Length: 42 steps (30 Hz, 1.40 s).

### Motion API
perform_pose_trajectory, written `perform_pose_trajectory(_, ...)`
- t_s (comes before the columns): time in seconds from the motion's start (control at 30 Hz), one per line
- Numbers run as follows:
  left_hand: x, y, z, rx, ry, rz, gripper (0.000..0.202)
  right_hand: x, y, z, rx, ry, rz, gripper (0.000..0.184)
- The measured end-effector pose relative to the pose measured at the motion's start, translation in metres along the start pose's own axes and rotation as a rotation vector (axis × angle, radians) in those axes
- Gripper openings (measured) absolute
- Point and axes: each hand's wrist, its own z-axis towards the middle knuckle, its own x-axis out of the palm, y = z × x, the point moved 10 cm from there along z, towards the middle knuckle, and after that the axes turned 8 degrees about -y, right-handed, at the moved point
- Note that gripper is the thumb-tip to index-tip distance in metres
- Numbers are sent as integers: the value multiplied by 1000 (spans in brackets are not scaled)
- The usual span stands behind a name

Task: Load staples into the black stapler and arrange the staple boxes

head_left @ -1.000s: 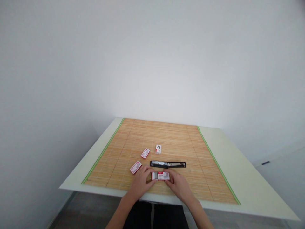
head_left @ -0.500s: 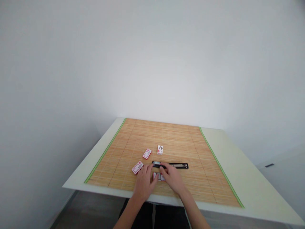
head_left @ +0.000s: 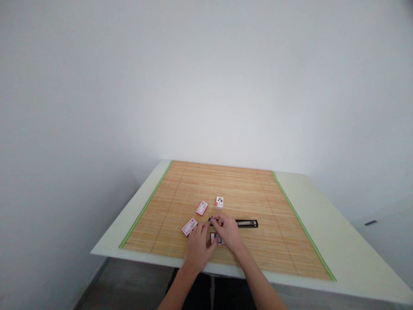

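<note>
Stapler: long and black, apparently a stapler [head_left: 248, 223], lying crosswise on the bamboo mat [head_left: 241, 185] just beyond the near box. Right part with metal rail in plain sight; left part mostly under fingers.
Right hand [head_left: 229, 231]: over the stapler's left part, thumb and forefinger brought nearly together in a fine pinch. Can't tell if anything small sits between the tips.
Left hand [head_left: 197, 248]: loosely spread, thumb well apart from fingers. Forefinger tip at the stapler's left end, contact likely but not certain. Thumb over the near box; no closed grip seen.
Near box [head_left: 213, 238]: red and white, flat on the mat on the person's side of the stapler, partly hidden by the left thumb and right hand.
Left box [head_left: 189, 226]: just beside the left fingers, tilted on the mat; touching or not, can't tell.
Far boxes: red-white box [head_left: 201, 208] and white box [head_left: 219, 203], beyond the stapler, apart from both hands.
Step in hand: my read, close fingertip work at the stapler's left end.
Next move: calls for a precise right pinch, left fingertips steadying that end, left thumb clear of the near box.
</note>
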Motion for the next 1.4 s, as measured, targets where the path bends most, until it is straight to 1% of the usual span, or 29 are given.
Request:
perform_pose_trajectory(0.07, -3, 2, -3, -6, -11, -11, 50, -11, 12, -3, -76, 10, -96, 26)
perform_pose_trajectory(0.13, -7, 3, -6, 1, -12, -31, 51, -19, 21, -11, -147, 85, -202, 23)
perform_pose_trajectory(0.23, -9, 0, -10, 33, 34, -60, 45, -21, 25, -29, -209, 260, -332, 16)
perform_pose_trajectory(0.27, -10, -2, -11, 40, 53, -66, 42, -21, 24, -34, -223, 298, -374, 15)
perform_pose_trajectory(0.33, -11, -3, -10, 43, 79, -75, 38, -20, 22, -41, -241, 326, -449, 16)
perform_pose_trajectory(0.47, -12, -4, -7, 32, 98, -93, 36, -13, 21, -44, -267, 338, -518, 17)
perform_pose_trajectory(0.6, -10, -2, -7, 29, 95, -98, 36, -7, 21, -41, -250, 349, -487, 17)
perform_pose_trajectory(0.67, -9, 1, -8, 26, 90, -98, 38, -10, 20, -40, -224, 334, -446, 16)
perform_pose_trajectory(0.77, -7, 6, -11, 20, 96, -99, 42, -31, 12, -39, -168, 252, -396, 16)
perform_pose_trajectory(0.83, -6, 10, -12, 16, 109, -102, 43, -50, -2, -42, -129, 201, -388, 20)
perform_pose_trajectory(0.87, -6, 12, -12, 14, 119, -107, 42, -58, -10, -44, -113, 190, -389, 25)
perform_pose_trajectory(0.93, -4, 15, -12, 6, 153, -127, 39, -71, -29, -49, -81, 197, -398, 37)
perform_pose_trajectory(1.0, 0, 17, -9, -12, 207, -158, 36, -76, -47, -54, -51, 232, -405, 40)
perform_pose_trajectory(1.1, 8, 14, -4, -44, 314, -214, 34, -71, -60, -59, -38, 276, -391, 38)
perform_pose_trajectory(1.2, 16, 6, 2, -41, 399, -256, 29, -61, -58, -59, -56, 284, -364, 38)
perform_pose_trajectory(1.3, 20, 1, 7, -35, 431, -279, 20, -54, -55, -58, -61, 283, -339, 38)
perform_pose_trajectory(1.4, 21, 2, 8, -34, 430, -285, 19, -55, -57, -57, -43, 265, -317, 38)
